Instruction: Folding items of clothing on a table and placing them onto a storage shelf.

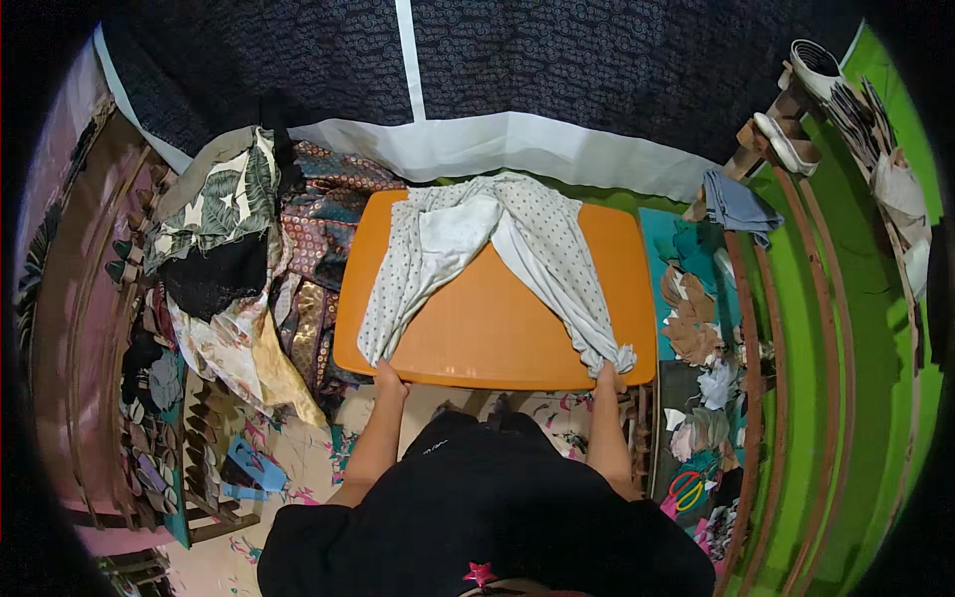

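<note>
Now: left hand [389,374] & right hand [608,375] each pinching dotted trousers [537,234] hem, orange table [497,328].

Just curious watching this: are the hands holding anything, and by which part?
Yes: the dotted white trousers. The left hand grips one leg's cuff, the right hand the other's, at the orange table's near edge.

Patterned clothes pile [239,249] left; blue cloth [738,204] right.

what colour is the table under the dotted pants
Orange, seen best in the head view: the table under the white dotted pants.
</note>
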`<state>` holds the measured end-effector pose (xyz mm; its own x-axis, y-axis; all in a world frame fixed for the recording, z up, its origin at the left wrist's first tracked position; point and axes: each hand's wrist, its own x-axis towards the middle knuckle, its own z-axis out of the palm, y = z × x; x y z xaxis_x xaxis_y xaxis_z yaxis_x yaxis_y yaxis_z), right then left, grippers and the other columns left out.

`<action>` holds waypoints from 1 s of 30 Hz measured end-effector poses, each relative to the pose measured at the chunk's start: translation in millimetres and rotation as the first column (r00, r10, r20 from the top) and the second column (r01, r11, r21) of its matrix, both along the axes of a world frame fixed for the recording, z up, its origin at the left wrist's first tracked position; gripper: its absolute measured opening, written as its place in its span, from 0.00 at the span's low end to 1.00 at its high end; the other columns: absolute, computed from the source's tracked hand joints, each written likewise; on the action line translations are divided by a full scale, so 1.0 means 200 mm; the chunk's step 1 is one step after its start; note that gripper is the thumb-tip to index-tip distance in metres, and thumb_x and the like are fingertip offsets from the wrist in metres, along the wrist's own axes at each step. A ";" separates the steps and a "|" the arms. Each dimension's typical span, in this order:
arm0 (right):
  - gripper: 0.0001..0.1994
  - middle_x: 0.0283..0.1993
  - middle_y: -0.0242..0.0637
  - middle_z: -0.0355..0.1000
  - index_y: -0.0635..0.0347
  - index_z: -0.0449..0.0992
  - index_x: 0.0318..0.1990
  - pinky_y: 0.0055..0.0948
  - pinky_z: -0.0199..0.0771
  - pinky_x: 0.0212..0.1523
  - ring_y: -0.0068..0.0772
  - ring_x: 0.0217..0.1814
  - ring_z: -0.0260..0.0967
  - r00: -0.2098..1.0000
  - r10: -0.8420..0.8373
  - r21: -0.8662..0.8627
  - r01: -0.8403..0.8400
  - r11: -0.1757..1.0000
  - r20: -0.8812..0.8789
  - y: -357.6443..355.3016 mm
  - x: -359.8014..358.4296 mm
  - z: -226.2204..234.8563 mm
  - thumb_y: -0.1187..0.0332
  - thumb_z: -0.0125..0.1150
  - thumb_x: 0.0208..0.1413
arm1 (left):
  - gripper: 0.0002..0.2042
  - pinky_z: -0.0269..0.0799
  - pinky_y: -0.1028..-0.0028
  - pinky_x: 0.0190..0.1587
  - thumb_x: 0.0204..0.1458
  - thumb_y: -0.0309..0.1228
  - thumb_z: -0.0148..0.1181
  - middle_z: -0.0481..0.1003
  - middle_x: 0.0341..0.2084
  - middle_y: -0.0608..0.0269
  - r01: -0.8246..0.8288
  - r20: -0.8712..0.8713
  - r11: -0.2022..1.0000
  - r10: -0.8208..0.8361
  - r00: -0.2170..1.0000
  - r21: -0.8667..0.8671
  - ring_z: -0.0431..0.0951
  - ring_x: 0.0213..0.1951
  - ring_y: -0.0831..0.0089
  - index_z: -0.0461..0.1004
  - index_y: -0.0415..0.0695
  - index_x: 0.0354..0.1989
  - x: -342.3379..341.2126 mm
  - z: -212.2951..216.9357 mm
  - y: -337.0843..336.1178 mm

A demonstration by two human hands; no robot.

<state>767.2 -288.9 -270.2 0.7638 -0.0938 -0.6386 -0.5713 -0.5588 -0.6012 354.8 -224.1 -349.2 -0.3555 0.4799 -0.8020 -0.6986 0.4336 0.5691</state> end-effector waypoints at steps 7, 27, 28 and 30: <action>0.43 0.52 0.53 0.54 0.68 0.40 0.55 0.46 0.61 0.44 0.46 0.48 0.59 0.998 -0.064 0.053 0.064 0.997 -0.010 -0.30 -0.04 -0.19 0.58 0.62 0.37 | 0.22 0.72 0.63 0.29 0.49 0.44 0.41 0.67 0.39 0.56 0.121 0.086 0.988 -0.129 0.988 0.098 0.73 0.37 0.61 0.59 0.41 0.48 -0.06 0.13 -0.13; 0.25 0.58 0.48 0.51 0.60 0.57 0.53 0.59 0.48 0.54 0.51 0.60 0.48 0.953 0.283 0.953 0.180 -0.243 -0.108 0.24 0.52 0.72 0.54 0.33 0.53 | 0.25 0.48 0.43 0.53 0.50 0.44 0.33 0.57 0.53 0.51 -0.114 0.362 0.711 -0.208 0.909 0.694 0.55 0.55 0.50 0.57 0.42 0.53 -0.42 1.22 0.77; 0.25 0.58 0.48 0.52 0.60 0.58 0.53 0.57 0.48 0.55 0.51 0.59 0.49 0.986 0.131 0.984 0.117 -0.136 -0.100 0.22 0.53 0.80 0.53 0.33 0.53 | 0.25 0.49 0.45 0.53 0.50 0.44 0.31 0.58 0.52 0.51 -0.109 0.333 0.704 -0.188 0.924 0.701 0.56 0.55 0.52 0.57 0.42 0.53 -0.45 1.24 0.77; 0.27 0.57 0.47 0.54 0.60 0.59 0.53 0.54 0.49 0.56 0.52 0.58 0.51 0.994 -0.106 0.999 0.037 0.014 -0.035 0.10 0.54 0.86 0.52 0.32 0.51 | 0.25 0.51 0.48 0.53 0.50 0.43 0.29 0.60 0.52 0.53 -0.143 0.289 0.717 -0.085 0.954 0.683 0.57 0.54 0.54 0.58 0.44 0.52 -0.52 1.28 0.74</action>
<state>875.7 -269.4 -97.9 0.8228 0.5527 -0.1321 -0.5251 0.6505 -0.5488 250.4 -76.9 -92.6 -0.1954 0.9293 -0.3135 -0.8790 -0.0241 0.4763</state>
